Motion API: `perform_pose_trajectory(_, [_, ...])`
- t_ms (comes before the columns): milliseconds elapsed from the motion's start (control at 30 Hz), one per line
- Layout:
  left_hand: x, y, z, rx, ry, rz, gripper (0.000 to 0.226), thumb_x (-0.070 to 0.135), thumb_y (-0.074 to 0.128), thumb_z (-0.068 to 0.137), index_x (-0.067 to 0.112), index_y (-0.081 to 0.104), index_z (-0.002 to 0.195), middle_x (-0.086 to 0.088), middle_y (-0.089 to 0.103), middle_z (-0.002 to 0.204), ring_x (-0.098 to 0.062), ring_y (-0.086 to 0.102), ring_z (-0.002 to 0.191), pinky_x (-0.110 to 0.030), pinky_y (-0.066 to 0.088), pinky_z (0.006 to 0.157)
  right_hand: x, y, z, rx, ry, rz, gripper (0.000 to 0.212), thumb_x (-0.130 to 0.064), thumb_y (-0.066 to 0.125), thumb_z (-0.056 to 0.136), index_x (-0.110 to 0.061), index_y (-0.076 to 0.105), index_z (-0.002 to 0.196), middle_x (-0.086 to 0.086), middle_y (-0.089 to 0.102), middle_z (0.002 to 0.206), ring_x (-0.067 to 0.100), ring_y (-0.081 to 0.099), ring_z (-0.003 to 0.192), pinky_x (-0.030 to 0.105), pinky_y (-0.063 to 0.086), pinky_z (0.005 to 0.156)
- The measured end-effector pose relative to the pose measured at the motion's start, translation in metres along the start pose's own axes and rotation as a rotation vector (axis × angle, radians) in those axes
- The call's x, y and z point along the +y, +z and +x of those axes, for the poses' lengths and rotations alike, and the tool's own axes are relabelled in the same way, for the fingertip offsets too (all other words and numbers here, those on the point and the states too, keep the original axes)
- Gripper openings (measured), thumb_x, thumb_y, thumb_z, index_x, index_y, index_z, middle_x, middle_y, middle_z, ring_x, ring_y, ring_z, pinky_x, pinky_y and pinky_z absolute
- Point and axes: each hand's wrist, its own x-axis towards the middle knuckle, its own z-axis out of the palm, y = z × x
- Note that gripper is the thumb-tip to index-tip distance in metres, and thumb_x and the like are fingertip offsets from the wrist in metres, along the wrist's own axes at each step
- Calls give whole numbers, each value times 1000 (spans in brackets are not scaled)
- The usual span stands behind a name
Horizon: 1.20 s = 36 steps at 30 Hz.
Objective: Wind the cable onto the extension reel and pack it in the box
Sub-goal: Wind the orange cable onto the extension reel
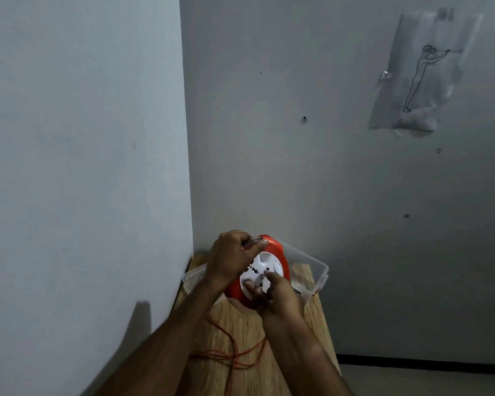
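An orange extension reel with a white socket face is held tilted above the wooden table. My left hand grips its top edge, thumb over the rim. My right hand holds the reel's lower side, with fingers on the white face. Loose orange cable lies in loops on the table below the reel. A clear plastic box stands behind the reel, partly hidden by it.
The narrow table stands in a corner, with a wall close on the left and another behind. Its right edge drops off to the floor. A paper sketch is taped to the back wall.
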Motion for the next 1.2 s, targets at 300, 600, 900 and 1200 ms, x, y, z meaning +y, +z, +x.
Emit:
perform_pose_trajectory(300, [2,-4,8,-31,-18,-112,43,54,66,89,13,74,80,0,71,71,-11,65,67,-36,59,68,0,-20,-5,59,-1569,-1646,54,-34,87,67,-16,69,115,7,68,103,19,67,82,24,51,68])
perform_pose_trajectory(600, [6,-1,3,-32,20,-76,43,54,66,89,12,75,89,0,72,80,-11,64,71,-27,55,69,-1,-1,-7,98,-1256,-1626,73,-52,85,63,-17,57,121,11,56,121,20,65,86,17,34,67])
perform_pose_trajectory(900, [4,1,0,38,17,4,42,55,64,91,15,74,89,3,70,81,-6,59,68,-19,45,63,2,2,10,37,-1116,-1049,51,-35,90,66,-28,60,106,-12,66,91,1,65,75,8,51,61])
perform_pose_trajectory(1200, [9,17,-12,119,121,35,38,51,66,91,14,73,99,2,71,91,-8,63,78,-16,48,68,0,24,20,90,121,102,80,-39,80,79,-4,43,140,17,64,109,32,66,101,39,54,68])
